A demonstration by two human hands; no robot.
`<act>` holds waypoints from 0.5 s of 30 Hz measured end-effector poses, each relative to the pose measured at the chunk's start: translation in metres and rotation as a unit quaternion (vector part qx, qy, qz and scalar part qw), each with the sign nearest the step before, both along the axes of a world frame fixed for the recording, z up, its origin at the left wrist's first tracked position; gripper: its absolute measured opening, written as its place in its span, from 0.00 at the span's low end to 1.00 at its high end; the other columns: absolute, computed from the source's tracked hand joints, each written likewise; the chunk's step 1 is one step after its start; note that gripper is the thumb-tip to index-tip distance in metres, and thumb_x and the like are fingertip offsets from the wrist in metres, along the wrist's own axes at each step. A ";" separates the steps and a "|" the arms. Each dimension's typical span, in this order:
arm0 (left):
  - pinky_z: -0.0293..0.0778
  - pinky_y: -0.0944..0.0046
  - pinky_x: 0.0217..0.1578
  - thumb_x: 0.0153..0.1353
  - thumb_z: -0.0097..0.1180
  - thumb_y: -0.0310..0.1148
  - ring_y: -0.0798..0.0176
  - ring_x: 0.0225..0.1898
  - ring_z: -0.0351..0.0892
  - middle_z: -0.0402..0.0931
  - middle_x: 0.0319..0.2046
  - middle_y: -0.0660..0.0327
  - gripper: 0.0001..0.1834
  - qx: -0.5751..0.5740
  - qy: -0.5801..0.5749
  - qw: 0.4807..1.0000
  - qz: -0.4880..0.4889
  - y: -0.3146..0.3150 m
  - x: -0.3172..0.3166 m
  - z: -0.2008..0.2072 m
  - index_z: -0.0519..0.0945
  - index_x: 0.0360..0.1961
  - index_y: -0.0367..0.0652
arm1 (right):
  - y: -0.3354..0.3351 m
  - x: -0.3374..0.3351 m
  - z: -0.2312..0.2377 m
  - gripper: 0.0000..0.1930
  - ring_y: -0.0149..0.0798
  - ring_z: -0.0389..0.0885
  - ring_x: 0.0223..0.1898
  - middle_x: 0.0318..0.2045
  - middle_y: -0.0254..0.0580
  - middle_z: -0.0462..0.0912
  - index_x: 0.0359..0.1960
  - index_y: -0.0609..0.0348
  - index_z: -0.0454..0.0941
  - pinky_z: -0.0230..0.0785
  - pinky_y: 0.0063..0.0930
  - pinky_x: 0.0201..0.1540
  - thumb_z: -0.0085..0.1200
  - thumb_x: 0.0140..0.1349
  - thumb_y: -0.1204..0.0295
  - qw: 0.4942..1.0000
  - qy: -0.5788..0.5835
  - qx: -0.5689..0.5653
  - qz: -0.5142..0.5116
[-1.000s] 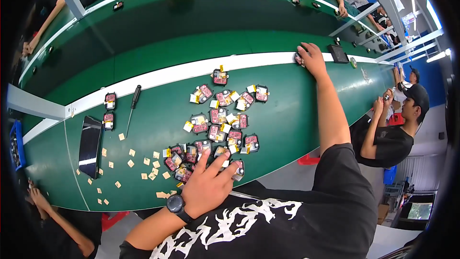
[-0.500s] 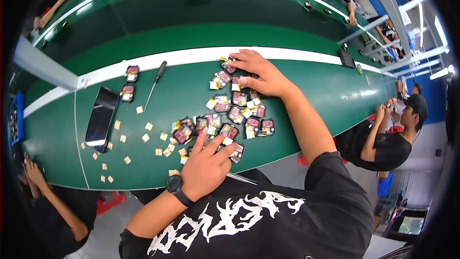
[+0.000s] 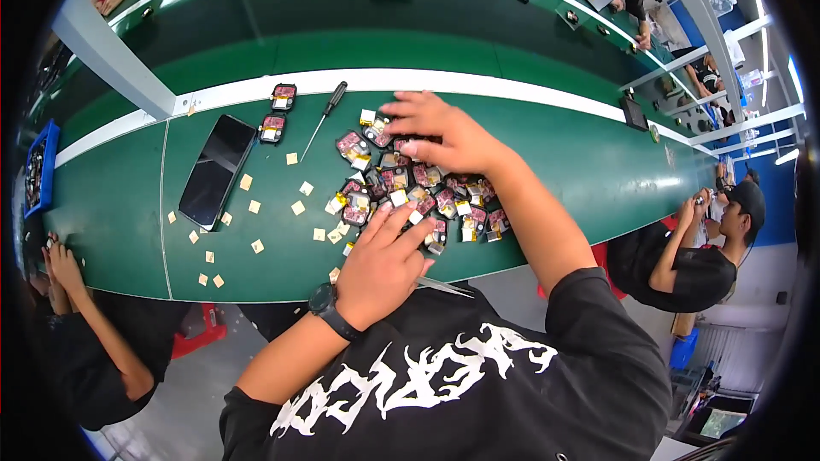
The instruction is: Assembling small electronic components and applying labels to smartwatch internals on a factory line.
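Observation:
A dense cluster of small black device housings [image 3: 395, 177] lies on the green workbench [image 3: 564, 166], showing reddish circuit boards with white and yellow parts. My left hand [image 3: 384, 265] rests on the cluster's near side, fingers stretched over the pieces. Metal tweezers [image 3: 446, 288] stick out from under its thumb, past the bench's front edge; they look tucked in the palm, though the grip is hidden. My right hand [image 3: 451, 138] lies over the far side, open, thumb and fingers apart, touching or just above several housings. Some pieces beneath both hands are hidden.
Left of the cluster lie scattered cream squares [image 3: 298, 207], a black tablet-like device [image 3: 218, 171], a screwdriver [image 3: 325, 117] and two housings [image 3: 278, 113]. A white rail [image 3: 530, 94] and a conveyor [image 3: 410, 43] run behind. Co-workers sit at left and right [image 3: 683, 256].
The view has shifted, so the bench items appear farther right and higher. The housings are packed closer together. Relative to the bench, my right hand has come left and nearer.

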State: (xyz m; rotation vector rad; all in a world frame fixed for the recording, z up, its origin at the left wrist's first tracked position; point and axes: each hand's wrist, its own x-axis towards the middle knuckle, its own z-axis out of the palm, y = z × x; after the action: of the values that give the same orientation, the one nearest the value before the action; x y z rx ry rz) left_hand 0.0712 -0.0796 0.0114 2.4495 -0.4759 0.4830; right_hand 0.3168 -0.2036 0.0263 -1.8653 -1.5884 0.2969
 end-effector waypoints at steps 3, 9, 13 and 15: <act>0.70 0.43 0.62 0.54 0.71 0.35 0.44 0.63 0.73 0.78 0.57 0.56 0.16 -0.039 -0.006 0.999 -0.012 0.006 -0.004 0.015 0.77 0.21 0.37 | -0.018 0.006 0.019 0.18 0.56 0.68 0.71 0.64 0.48 0.78 0.57 0.56 0.83 0.57 0.48 0.73 0.60 0.66 0.69 0.994 0.016 0.070 -0.083; 0.78 0.52 0.46 0.58 0.68 0.28 0.45 0.43 0.81 0.82 0.38 0.51 0.09 -0.286 0.281 0.916 -0.002 0.020 -0.019 0.050 0.79 0.28 0.35 | -0.078 -0.075 0.087 0.22 0.58 0.68 0.71 0.70 0.55 0.70 0.63 0.58 0.78 0.58 0.52 0.72 0.58 0.70 0.63 0.997 0.002 0.036 -0.063; 0.78 0.49 0.49 0.60 0.62 0.29 0.43 0.45 0.82 0.83 0.42 0.50 0.13 -0.340 0.165 0.918 -0.125 -0.009 -0.020 0.041 0.83 0.46 0.37 | -0.052 -0.173 0.062 0.22 0.61 0.70 0.69 0.65 0.61 0.74 0.60 0.63 0.79 0.55 0.57 0.73 0.53 0.74 0.59 0.968 0.231 0.102 0.014; 0.77 0.49 0.51 0.61 0.66 0.33 0.45 0.47 0.81 0.80 0.47 0.48 0.16 -0.310 0.241 0.911 -0.126 -0.008 -0.013 0.045 0.81 0.48 0.37 | -0.048 -0.196 0.046 0.21 0.58 0.75 0.65 0.54 0.60 0.84 0.53 0.63 0.80 0.55 0.57 0.73 0.47 0.78 0.57 0.924 0.326 0.182 -0.080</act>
State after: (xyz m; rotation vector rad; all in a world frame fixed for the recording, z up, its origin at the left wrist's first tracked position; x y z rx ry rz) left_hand 0.0581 -0.0874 0.0559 1.7663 -0.3479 -0.0867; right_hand 0.1207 -0.2514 0.0727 -1.3912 -0.9509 0.4575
